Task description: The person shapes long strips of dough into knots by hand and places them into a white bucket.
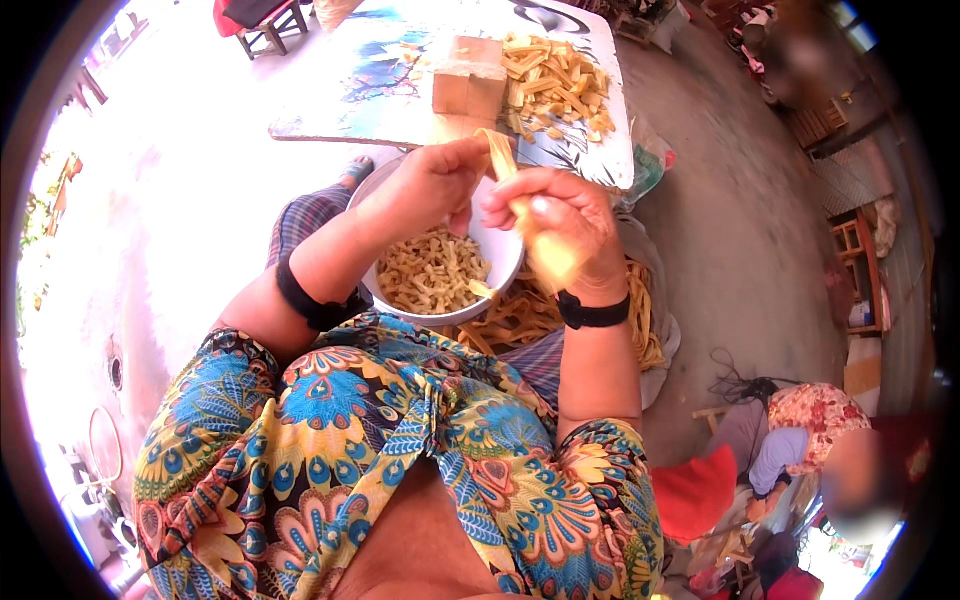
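- The left hand [425, 185] is closed in a pinch – its thumb and fingers grip the upper end of a pale yellow strip [497, 152] that looks like dough or some soft, pliable food.
- The right hand [562, 228] is curled shut around the lower part of the same strip, so the strip runs between the two hands, raised just above a bowl.
- The bowl [500, 262] is round and white and rests on the person's lap; both hands hover over its far rim.
- Inside it lies a heap of small folded pieces [430, 272], tan-yellow and knotted or twisted in shape. The heap fills roughly half the bowl, which suggests a good share of shaping is done.
- Just beside the bowl, under the right wrist, a bundle of long uncut strips [520, 318] lies on a cloth [668, 345] over the lap – by the look of it, plenty left to work through.
- Beyond the hands stands a low table [330, 120] with a painted top. On it sit a cardboard box [468, 82] and a loose pile of cut flat strips [556, 85], touching the box on its right side.
- Each wrist wears a black band, and the sleeves are bright and flower-patterned.
- To the lower right, well apart, another person [800, 440] sits on the ground in a flowered top.
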The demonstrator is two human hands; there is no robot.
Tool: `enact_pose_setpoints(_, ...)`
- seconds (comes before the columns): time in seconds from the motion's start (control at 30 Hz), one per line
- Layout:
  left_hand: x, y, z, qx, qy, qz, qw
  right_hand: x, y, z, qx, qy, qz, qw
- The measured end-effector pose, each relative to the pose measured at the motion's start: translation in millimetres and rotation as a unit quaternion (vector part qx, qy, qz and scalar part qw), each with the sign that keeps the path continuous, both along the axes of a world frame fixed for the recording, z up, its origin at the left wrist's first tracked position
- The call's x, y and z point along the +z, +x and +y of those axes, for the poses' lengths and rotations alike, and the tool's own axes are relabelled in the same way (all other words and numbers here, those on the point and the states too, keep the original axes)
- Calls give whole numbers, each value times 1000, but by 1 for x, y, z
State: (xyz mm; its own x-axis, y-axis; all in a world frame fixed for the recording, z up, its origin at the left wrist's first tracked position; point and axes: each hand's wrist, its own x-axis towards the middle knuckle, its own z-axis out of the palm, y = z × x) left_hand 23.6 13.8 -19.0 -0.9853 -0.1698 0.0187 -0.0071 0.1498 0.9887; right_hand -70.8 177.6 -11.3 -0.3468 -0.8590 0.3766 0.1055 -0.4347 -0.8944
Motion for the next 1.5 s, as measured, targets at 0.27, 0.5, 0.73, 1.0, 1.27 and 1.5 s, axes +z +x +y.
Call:
enact_pose_setpoints(0.27, 14, 10, -7, -142, 357, 30, 923, -10, 12, -22, -242, 41, 312, 918)
enact_pose_setpoints(0.5, 2, 0, -13, -37, 265, 15, 963, -18, 15, -25, -261, -24, 371, 891)
enact_pose_setpoints(0.73, -22, -12, -10, -99, 439, 159, 879, -42, 12, -40, 15, -60, -316, 947)
enact_pose_setpoints(1.0, -13, -4, -2, 7, 30, 193, 981, -27, 13, -33, -203, 19, -127, 971)
enact_pose_setpoints(1.27, -12, 8, -6, 103, -324, 251, 906, -16, 0, -21, -161, 87, 73, 980)
enact_pose_setpoints(1.5, 2, 21, 0, -63, 274, -14, 960, -21, -33, -5, -66, -11, -144, 987)
